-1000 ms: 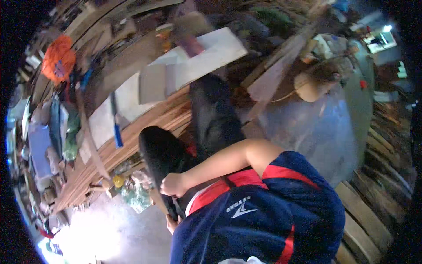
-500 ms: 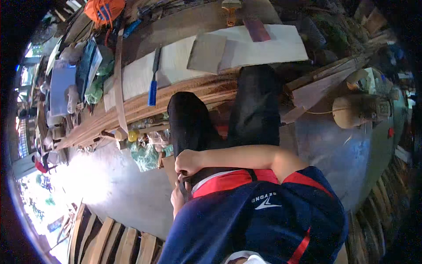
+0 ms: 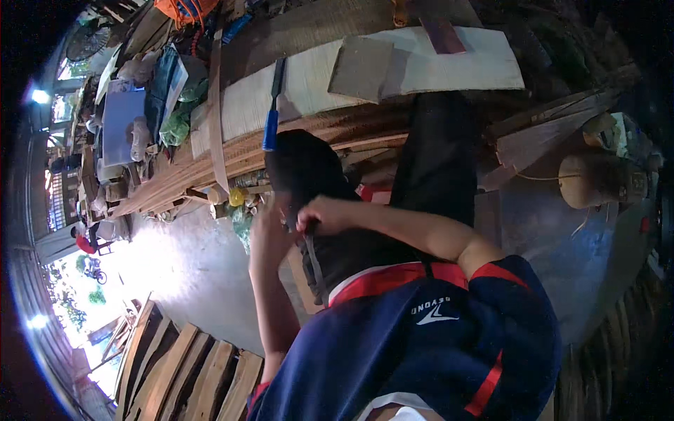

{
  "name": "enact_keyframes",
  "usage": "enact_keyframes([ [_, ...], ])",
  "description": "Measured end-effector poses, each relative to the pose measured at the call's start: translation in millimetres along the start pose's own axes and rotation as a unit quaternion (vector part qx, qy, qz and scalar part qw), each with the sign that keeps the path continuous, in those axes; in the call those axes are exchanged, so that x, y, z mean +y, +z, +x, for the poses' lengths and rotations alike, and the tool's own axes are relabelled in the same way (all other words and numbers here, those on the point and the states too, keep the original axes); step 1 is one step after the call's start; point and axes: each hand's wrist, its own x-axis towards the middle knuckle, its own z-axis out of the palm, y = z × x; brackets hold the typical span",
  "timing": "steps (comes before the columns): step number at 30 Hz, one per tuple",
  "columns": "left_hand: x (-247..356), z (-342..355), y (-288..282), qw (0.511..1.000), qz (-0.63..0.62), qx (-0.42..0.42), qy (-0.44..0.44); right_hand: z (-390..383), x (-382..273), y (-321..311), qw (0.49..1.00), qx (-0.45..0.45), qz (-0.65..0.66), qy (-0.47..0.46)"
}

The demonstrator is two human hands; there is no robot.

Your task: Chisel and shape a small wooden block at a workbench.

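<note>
My right hand [image 3: 324, 213] pinched a dark strip [image 3: 314, 259]; my left hand [image 3: 269, 221] blurred, grip unclear. Green plastic bag [image 3: 175, 130], left: contents indiscernible.

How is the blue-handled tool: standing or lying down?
Lying down. The blue-handled tool stretches across the pale board, its handle poking past the edge.
</note>
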Motion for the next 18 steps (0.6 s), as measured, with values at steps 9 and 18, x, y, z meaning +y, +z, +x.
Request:
enact_keyframes([
  [9,-36,162,4,0.980,0.080,0.162,-0.078,5,-67,-146,0.765,0.469,-0.440,0.029],
  [18,-14,128,25,0.980,-0.032,0.193,0.037,-15,-27,-249,0.724,0.319,-0.550,0.268],
])
